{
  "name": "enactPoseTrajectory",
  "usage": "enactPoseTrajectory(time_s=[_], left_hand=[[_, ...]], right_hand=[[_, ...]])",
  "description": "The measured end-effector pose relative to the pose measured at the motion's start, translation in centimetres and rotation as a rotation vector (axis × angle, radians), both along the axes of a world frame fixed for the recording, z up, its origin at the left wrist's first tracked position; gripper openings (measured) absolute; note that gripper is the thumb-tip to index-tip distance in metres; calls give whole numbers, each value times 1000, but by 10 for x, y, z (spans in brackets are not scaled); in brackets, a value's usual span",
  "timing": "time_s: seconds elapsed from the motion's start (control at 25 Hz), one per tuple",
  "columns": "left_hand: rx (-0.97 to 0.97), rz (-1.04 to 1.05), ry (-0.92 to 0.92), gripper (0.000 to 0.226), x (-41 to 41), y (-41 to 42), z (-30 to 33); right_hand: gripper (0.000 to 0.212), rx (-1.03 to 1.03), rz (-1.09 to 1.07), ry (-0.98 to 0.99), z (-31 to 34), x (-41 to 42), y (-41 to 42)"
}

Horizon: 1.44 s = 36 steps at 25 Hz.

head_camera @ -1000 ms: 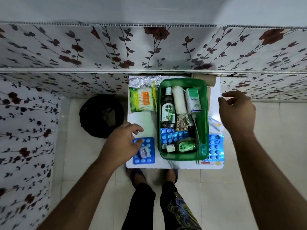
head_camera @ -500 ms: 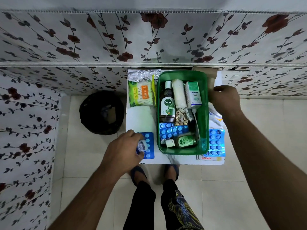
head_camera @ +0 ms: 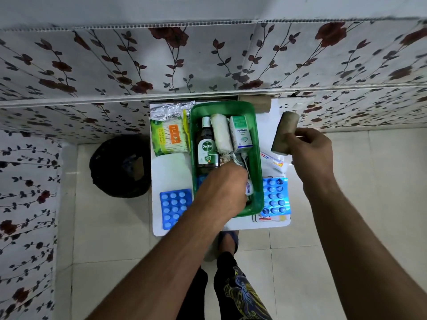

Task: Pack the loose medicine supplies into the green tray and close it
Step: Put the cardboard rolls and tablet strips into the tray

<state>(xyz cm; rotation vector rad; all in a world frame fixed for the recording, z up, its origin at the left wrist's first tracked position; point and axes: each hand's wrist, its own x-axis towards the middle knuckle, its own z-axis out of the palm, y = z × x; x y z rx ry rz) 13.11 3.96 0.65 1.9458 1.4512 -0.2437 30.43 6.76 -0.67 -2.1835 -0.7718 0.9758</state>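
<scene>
While the green tray [head_camera: 257, 158] sits open on the small white table [head_camera: 169, 172] against the flowered wall, the left hand [head_camera: 223, 188] reaches down into its near half, fingers curled together over the contents; what it grips, if anything, is hidden under the knuckles, though a small white item [head_camera: 249, 187] shows just beside it. Packed in the far half of the tray are a Dettol bottle [head_camera: 207, 148], a white bandage roll [head_camera: 221, 133] and an Optibex box [head_camera: 240, 132], lying side by side.

Off the tray's right side, the right hand [head_camera: 310, 151] is clamped on a brown bandage roll [head_camera: 284, 133], held above the table's right edge and apart from the tray. Another brown roll [head_camera: 255, 103] lies at the table's far edge, behind the tray.

Loose things remain on the table: a blue blister pack [head_camera: 174, 206] near the left front corner, a second blue blister pack [head_camera: 276, 196] just right of the tray, a pack of Tulips cotton buds [head_camera: 167, 137] and a silver foil strip [head_camera: 169, 111] at the far left, and a tube [head_camera: 271, 159] beneath the right hand.

A black bin [head_camera: 120, 166] stands on the tiled floor left of the table.
</scene>
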Motion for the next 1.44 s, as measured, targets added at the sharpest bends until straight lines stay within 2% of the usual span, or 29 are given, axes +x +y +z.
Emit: enactPoseTrajectory(time_s=[0.12,0.24,0.32,0.4,0.44,0.52,0.6,0.76,0.84,1.04,1.28,1.44], left_hand=[[-155,25,-29,9,5,-3,-11],[-165,97,-143,11,-13,-1,3],[-154,329,-340,16,-36,5,22],[-34,645,-499,19,-68,9,33],[49,764,-502,17,-86,10,32],[112,885,-415,19,-116,5,20],[57,911,-348,25,-133,-8,2],[-13,888,-298,26,-151,-30,-27],[-29,868,-291,23,-151,-34,-34],[-46,843,-266,24,-147,-41,-41],[-45,839,-256,19,-145,-38,-45],[-55,833,-236,18,-143,-38,-47]], right_hand=[[38,-7,20,-12,3,9,-4],[32,8,54,-25,17,1,-10],[20,46,129,-45,35,-15,-17],[10,41,245,-14,48,-39,-28],[15,1,324,-4,50,-54,-35],[37,-123,512,-47,41,-85,-49],[51,-223,640,-129,25,-110,-55],[43,-254,736,-206,-1,-133,-59],[34,-232,718,-227,-4,-132,-59],[27,-259,645,-146,-1,-119,-57],[32,-214,749,-242,7,-125,-53],[44,-227,846,-334,6,-131,-50]])
